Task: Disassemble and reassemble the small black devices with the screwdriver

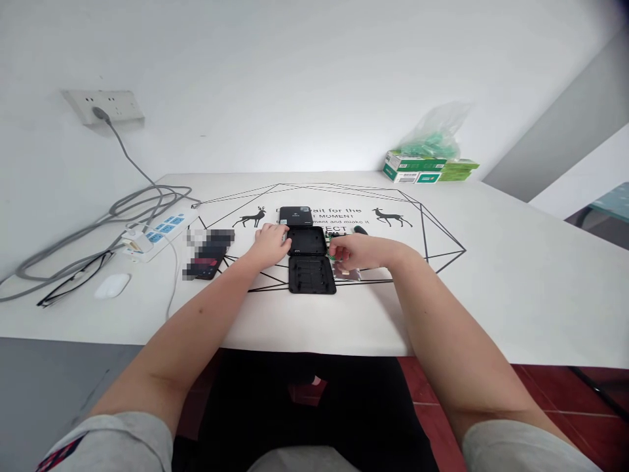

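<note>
An open black plastic case half [307, 241] lies hollow side up between my hands. Below it sits a second black case half [312, 276], also face up. My left hand [272, 246] rests on the table with its fingers spread against the left edge of the upper half. My right hand [352, 252] is closed at that half's right side, fingers bent down; whatever they hold is hidden. Beside those fingers shows part of a green circuit board [329, 240]. A shiny silver sheet or bag [346, 272] lies under the right hand. Behind the case is a flat black box [295, 216].
A dark rounded object [360, 231] lies beyond my right hand. To the left are a blurred-out phone [211, 255], a power strip [164, 229] with cables, glasses [73, 282] and a white earbud case [113, 286]. Green-white boxes [415, 167] stand at the back right.
</note>
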The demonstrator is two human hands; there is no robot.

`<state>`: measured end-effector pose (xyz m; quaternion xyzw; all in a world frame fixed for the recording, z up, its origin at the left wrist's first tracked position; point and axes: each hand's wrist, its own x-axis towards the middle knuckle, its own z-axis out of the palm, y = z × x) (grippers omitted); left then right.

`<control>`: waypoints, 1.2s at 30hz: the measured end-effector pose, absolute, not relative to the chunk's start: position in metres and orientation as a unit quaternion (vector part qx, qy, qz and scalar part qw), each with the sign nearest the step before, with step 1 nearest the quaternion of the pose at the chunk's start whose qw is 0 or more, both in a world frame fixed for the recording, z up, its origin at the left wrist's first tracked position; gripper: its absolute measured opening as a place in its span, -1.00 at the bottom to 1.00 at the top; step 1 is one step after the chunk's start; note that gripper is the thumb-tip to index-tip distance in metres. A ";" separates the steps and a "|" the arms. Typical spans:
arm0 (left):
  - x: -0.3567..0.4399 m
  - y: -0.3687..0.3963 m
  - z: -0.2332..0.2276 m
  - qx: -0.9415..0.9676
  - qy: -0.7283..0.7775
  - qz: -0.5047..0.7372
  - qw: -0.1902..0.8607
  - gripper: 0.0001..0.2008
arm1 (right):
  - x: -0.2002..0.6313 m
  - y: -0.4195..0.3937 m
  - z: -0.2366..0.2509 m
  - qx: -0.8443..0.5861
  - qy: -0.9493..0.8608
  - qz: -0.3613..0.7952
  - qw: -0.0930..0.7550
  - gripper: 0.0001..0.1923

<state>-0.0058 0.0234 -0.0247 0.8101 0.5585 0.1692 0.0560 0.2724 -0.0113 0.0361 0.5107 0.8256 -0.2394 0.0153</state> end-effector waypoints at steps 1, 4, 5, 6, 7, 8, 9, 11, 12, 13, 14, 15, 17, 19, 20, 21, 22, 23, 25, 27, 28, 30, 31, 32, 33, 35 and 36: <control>-0.006 0.024 -0.025 0.811 0.558 0.168 0.057 -0.66 | 0.274 -0.009 0.037 0.526 0.821 -0.220 0.016 -0.76; -0.006 0.024 -0.026 0.814 0.554 0.165 0.058 -0.65 | 0.280 -0.003 0.036 0.562 0.808 -0.175 0.028 -0.86; -0.006 0.025 -0.026 0.814 0.555 0.165 0.057 -0.63 | 0.282 0.000 0.034 0.562 0.806 -0.180 0.035 -0.87; -0.006 0.025 -0.027 0.813 0.556 0.166 0.055 -0.62 | 0.282 0.002 0.032 0.558 0.806 -0.191 0.041 -0.88; -0.006 0.025 -0.027 0.811 0.558 0.167 0.054 -0.61 | 0.282 0.004 0.029 0.552 0.808 -0.201 0.043 -0.91; -0.006 0.025 -0.027 0.810 0.559 0.168 0.053 -0.61 | 0.282 0.005 0.026 0.546 0.811 -0.205 0.042 -0.94; -0.006 0.025 -0.026 0.809 0.561 0.167 0.053 -0.62 | 0.281 0.006 0.024 0.544 0.814 -0.199 0.039 -0.95; -0.006 0.024 -0.026 0.808 0.563 0.165 0.050 -0.66 | 0.279 0.007 0.021 0.550 0.815 -0.178 0.034 -0.95; -0.006 0.024 -0.025 0.808 0.564 0.164 0.049 -0.67 | 0.278 0.007 0.021 0.556 0.813 -0.169 0.034 -0.97; -0.007 0.024 -0.025 0.807 0.565 0.163 0.049 -0.68 | 0.278 0.006 0.022 0.562 0.810 -0.164 0.035 -0.98; -0.007 0.024 -0.025 0.807 0.566 0.162 0.049 -0.68 | 0.277 0.006 0.023 0.568 0.806 -0.162 0.038 -0.98; -0.006 0.024 -0.025 0.807 0.566 0.160 0.051 -0.67 | 0.277 0.005 0.025 0.574 0.802 -0.161 0.043 -0.96; -0.006 0.025 -0.025 0.807 0.567 0.153 0.055 -0.65 | 0.276 0.003 0.028 0.584 0.795 -0.154 0.055 -0.91; -0.006 0.025 -0.026 0.805 0.572 0.146 0.057 -0.63 | 0.273 0.001 0.029 0.593 0.791 -0.141 0.061 -0.89; -0.006 0.025 -0.026 0.803 0.575 0.144 0.057 -0.63 | 0.271 0.001 0.028 0.597 0.790 -0.131 0.059 -0.89; -0.006 0.025 -0.026 0.801 0.578 0.143 0.057 -0.63 | 0.270 0.001 0.027 0.601 0.789 -0.120 0.054 -0.89; -0.007 0.025 -0.026 0.800 0.580 0.144 0.058 -0.62 | 0.268 0.001 0.026 0.604 0.788 -0.109 0.048 -0.91; -0.007 0.025 -0.025 0.798 0.582 0.145 0.060 -0.62 | 0.268 0.002 0.024 0.607 0.787 -0.099 0.040 -0.93; -0.007 0.025 -0.024 0.795 0.584 0.151 0.066 -0.60 | 0.267 0.005 0.021 0.610 0.788 -0.083 0.010 -0.96; -0.008 0.026 -0.023 0.792 0.585 0.161 0.071 -0.59 | 0.268 0.008 0.020 0.610 0.788 -0.071 -0.043 -0.95; -0.009 0.026 -0.022 0.790 0.586 0.165 0.072 -0.59 | 0.268 0.010 0.019 0.613 0.783 -0.065 -0.078 -0.90; -0.010 0.028 -0.022 0.787 0.589 0.168 0.071 -0.59 | 0.269 0.014 0.017 0.623 0.765 -0.061 -0.151 -0.78; -0.010 0.029 -0.022 0.786 0.591 0.167 0.070 -0.60 | 0.269 0.016 0.015 0.628 0.753 -0.066 -0.182 -0.74; -0.011 0.030 -0.022 0.786 0.592 0.166 0.069 -0.60 | 0.269 0.018 0.014 0.632 0.744 -0.075 -0.207 -0.73; -0.011 0.031 -0.023 0.786 0.592 0.165 0.068 -0.60 | 0.268 0.019 0.012 0.633 0.736 -0.085 -0.224 -0.73; -0.011 0.032 -0.024 0.789 0.588 0.167 0.068 -0.61 | 0.264 0.020 0.006 0.617 0.732 -0.115 -0.265 -0.77; -0.011 0.032 -0.025 0.790 0.584 0.171 0.069 -0.62 | 0.262 0.019 0.004 0.597 0.734 -0.136 -0.293 -0.81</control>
